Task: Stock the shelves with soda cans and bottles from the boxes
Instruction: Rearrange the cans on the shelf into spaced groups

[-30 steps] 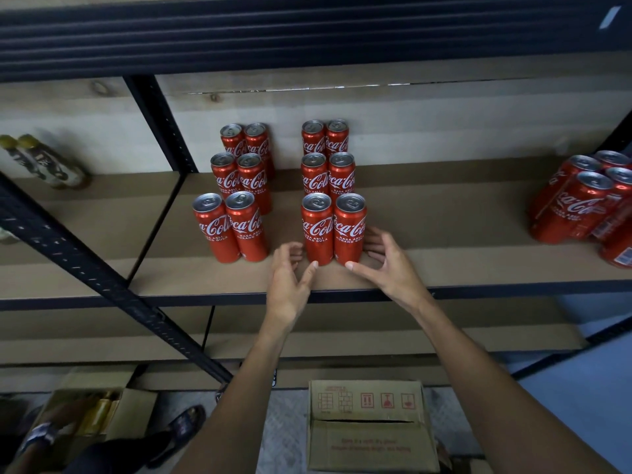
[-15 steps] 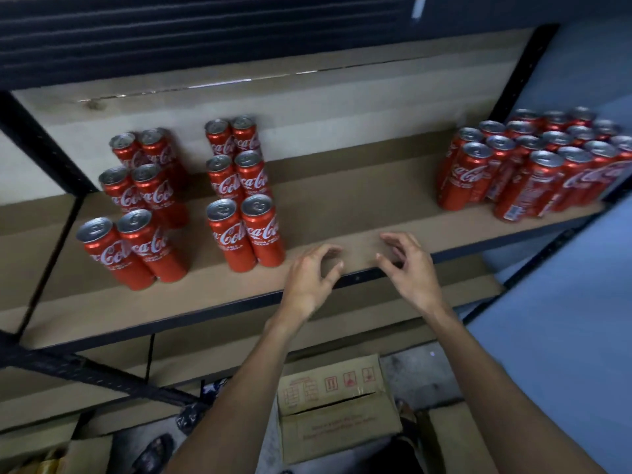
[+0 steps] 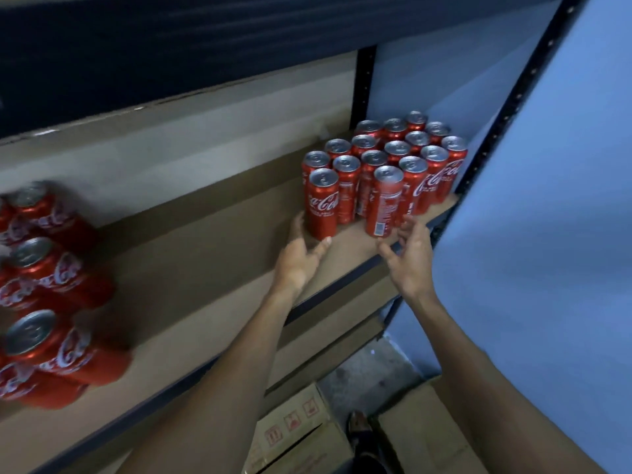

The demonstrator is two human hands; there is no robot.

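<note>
Red soda cans [image 3: 393, 155] stood upright in a tight block at the right end of the brown shelf [image 3: 212, 254], close against the dark upright post [image 3: 492, 138] and the blue wall [image 3: 547, 234]. The left hand [image 3: 299, 260] was at the block's front left corner. Its fingers lay along the left side of the front left can [image 3: 323, 205] near the foot, and its thumb reached across the front of the base, touching it. Whether the hand had closed on that can could not be told. The right hand [image 3: 408, 265] hovered just in front of the block, beside the barcode can [image 3: 384, 203]. Its fingers were spread and loosely bent, holding nothing. The two hands were apart, one at each side of the block's front. Well to the left of the block, a second group of cans [image 3: 44, 302], blurred, stood on the same shelf. Below the block, on the floor, lay cardboard boxes [image 3: 297, 436].
</note>
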